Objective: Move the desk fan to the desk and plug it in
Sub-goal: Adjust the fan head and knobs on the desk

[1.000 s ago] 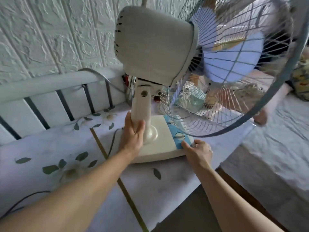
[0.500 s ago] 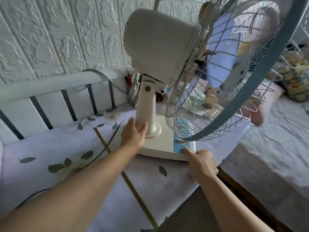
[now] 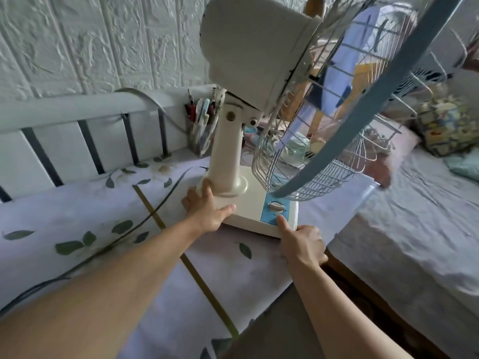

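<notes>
Left hand (image 3: 207, 212): centre of frame, palm down, fingers spread and curled against the fan base (image 3: 248, 203) at the foot of its column, thumb stretched right along the base top. Left forearm: bare, ran from the lower left corner up to centre. Right hand (image 3: 302, 243): just right of centre, knuckles up, fingers tucked under the near base edge, thumb pressed on the blue panel. Right forearm: bare, rose from the lower right edge.

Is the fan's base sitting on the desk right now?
Yes, the fan's base rests flat on the leaf-print desk, with the left hand at its rear edge and the right hand at its front corner.
</notes>
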### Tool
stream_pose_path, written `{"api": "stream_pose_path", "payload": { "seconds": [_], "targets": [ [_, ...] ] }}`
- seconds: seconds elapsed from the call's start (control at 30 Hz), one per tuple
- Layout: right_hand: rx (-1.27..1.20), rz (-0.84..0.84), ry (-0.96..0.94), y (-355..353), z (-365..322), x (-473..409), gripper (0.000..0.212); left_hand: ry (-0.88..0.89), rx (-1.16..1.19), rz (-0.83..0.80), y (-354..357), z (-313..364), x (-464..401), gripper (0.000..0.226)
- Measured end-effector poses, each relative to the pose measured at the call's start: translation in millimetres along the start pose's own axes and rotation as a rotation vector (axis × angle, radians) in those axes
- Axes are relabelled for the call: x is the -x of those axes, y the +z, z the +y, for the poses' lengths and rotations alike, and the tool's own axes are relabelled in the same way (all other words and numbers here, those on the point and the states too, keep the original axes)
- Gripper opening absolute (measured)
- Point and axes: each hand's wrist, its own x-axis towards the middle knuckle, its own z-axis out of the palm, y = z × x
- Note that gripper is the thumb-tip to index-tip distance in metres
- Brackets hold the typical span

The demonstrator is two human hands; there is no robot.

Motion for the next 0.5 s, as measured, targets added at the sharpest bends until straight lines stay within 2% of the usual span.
{"api": "stream_pose_path", "payload": {
  "seconds": [0.27, 0.5],
  "targets": [
    [0.029, 0.061, -0.066, 4.9, 3.2, 3.5, 0.060, 0.058, -0.045, -0.048, -2.3, -6.3, -2.6, 0.100],
    [0.036, 0.035, -0.008, -0.2, -1.9, 2.3, 0.062, 0.063, -0.080, -0.102, -4.6, -3.4, 0.1, 0.106]
  ]
}}
